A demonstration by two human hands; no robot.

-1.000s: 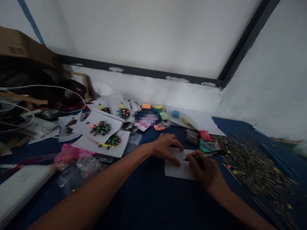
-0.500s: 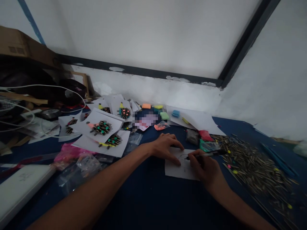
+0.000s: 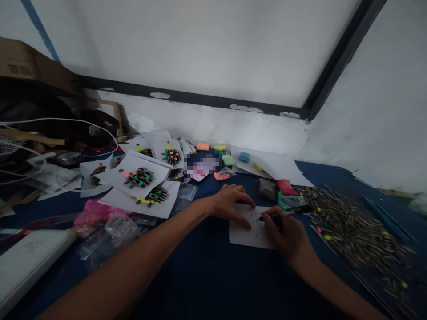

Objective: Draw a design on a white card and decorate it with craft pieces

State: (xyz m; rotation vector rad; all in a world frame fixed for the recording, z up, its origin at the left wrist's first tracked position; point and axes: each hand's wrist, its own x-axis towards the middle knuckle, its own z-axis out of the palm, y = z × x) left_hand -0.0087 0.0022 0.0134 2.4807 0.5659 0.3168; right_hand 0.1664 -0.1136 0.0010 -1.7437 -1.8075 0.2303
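Observation:
A small sheet of white paper point(image 3: 248, 238) lies on the dark blue tabletop, with faint dark marks near its middle. My left hand point(image 3: 230, 205) rests on its upper left part, thumb and fingers spread apart and holding nothing. In my right hand point(image 3: 287, 235) is a black pen point(image 3: 290, 212), gripped between thumb and fingers. The pen's tip touches or nearly touches the marks on the paper. Behind the hands lie small bags of grey clay point(image 3: 267, 189) and red clay point(image 3: 286, 187).
A spread pile of striped seeds point(image 3: 360, 240) covers the right side. White cards point(image 3: 160, 171) bearing hedgehog-like seed figures overlap at the left, near plastic bags point(image 3: 110, 235) and a white box point(image 3: 33, 258). Coloured clay blocks, such as a blue one point(image 3: 244, 156), sit along the wall.
The pen in my right hand has shifted slightly over the marks, and its back end sits a little lower. My left hand stays in place on the paper.

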